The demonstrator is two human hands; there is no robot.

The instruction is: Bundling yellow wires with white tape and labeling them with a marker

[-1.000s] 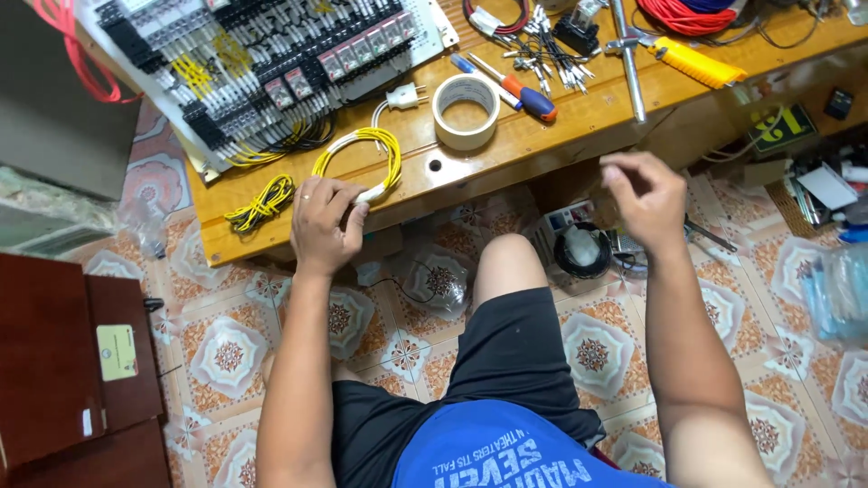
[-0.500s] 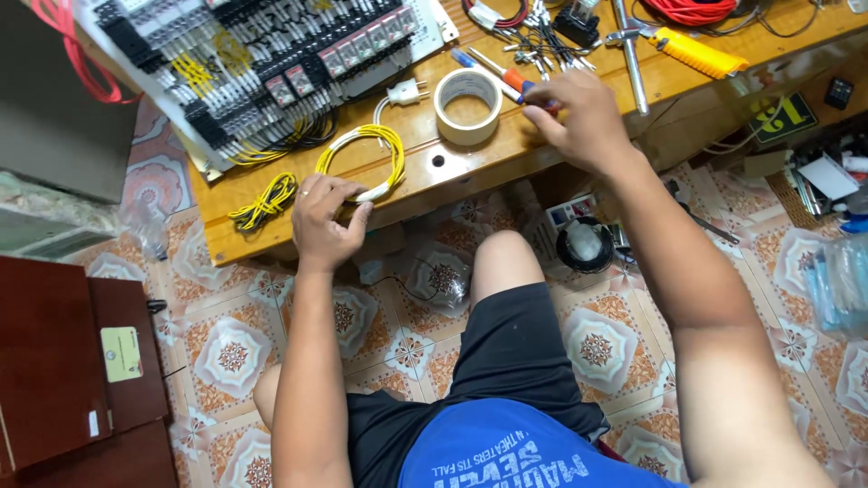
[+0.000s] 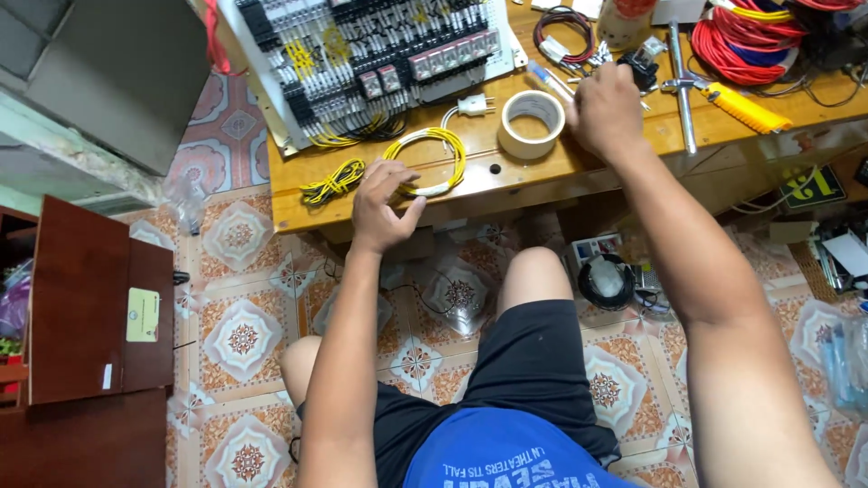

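I sit at a wooden workbench. My left hand pinches the near edge of a yellow wire coil lying on the bench. Further right, my right hand is curled down over a blue-handled screwdriver; only the handle end shows past my fingers. A roll of beige tape lies flat between the two hands, just left of my right hand. A white plug lies behind the coil.
A white wiring panel full of terminals and yellow leads leans at the back left. A small yellow wire bundle, a metal rod, a yellow-handled tool and red cable coils lie on the bench. A brown cabinet stands at left.
My right hand rose from below the bench edge to the tools beside the tape roll and closed there. My left hand stayed at the yellow coil.
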